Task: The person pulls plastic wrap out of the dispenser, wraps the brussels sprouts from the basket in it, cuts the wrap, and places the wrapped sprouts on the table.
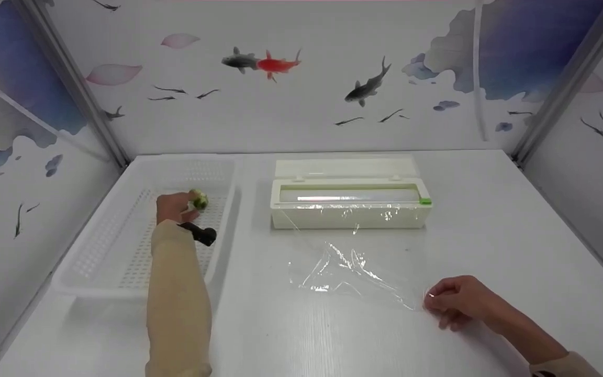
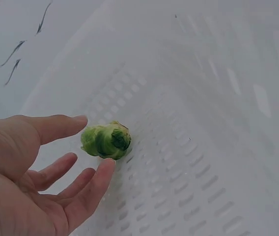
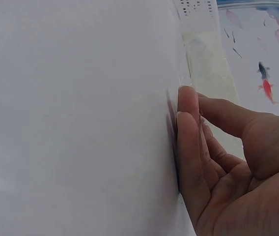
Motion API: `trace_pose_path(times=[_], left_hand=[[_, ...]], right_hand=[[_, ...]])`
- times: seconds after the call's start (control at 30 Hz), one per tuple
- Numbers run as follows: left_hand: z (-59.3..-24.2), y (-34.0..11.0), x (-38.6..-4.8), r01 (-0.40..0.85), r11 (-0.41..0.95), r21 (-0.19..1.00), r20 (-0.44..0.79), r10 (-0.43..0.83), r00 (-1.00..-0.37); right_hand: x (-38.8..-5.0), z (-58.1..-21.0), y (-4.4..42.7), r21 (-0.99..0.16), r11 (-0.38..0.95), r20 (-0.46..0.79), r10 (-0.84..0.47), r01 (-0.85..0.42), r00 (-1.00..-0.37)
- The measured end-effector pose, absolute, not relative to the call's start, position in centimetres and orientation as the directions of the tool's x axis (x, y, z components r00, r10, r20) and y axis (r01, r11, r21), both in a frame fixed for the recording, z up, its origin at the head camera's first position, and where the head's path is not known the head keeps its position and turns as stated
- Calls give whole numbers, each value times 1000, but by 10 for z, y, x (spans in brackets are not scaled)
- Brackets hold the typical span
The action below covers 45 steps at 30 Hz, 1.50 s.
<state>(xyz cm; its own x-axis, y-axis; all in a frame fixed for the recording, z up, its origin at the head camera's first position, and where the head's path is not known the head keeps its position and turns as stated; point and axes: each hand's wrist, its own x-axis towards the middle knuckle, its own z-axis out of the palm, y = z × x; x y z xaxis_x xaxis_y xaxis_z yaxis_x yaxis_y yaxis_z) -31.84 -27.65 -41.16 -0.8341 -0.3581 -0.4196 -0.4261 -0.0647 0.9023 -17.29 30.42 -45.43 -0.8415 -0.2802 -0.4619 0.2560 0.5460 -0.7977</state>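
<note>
A small green Brussels sprout (image 2: pixel 107 140) lies in the white perforated plastic basket (image 1: pixel 95 220). My left hand (image 1: pixel 172 206) reaches into that basket, thumb and fingers spread to either side of the sprout. In the left wrist view the fingertips come right up to the sprout without curling round it; whether they touch is hard to tell. At the right, my right hand (image 1: pixel 464 301) pinches the corner of a sheet of cling film (image 1: pixel 354 267) between thumb and fingers. The film stretches from the cream cling film dispenser (image 1: pixel 351 217) over the table.
The dispenser's lid (image 1: pixel 346 167) stands raised behind a film roll (image 1: pixel 348 195); a green slider (image 1: pixel 425 201) sits at its right end. Panels printed with fish enclose the white table (image 1: pixel 490 235) at the back and sides. A black wrist strap (image 1: pixel 202 234) circles my left wrist.
</note>
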Motion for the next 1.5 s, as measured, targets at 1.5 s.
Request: trace_pose_path(times=[1.5], left_hand=[[-357, -270, -322, -354, -135, 926, -375, -203, -904]], right_hand=[[-173, -459, 306, -812, 529, -446, -287, 248, -848]])
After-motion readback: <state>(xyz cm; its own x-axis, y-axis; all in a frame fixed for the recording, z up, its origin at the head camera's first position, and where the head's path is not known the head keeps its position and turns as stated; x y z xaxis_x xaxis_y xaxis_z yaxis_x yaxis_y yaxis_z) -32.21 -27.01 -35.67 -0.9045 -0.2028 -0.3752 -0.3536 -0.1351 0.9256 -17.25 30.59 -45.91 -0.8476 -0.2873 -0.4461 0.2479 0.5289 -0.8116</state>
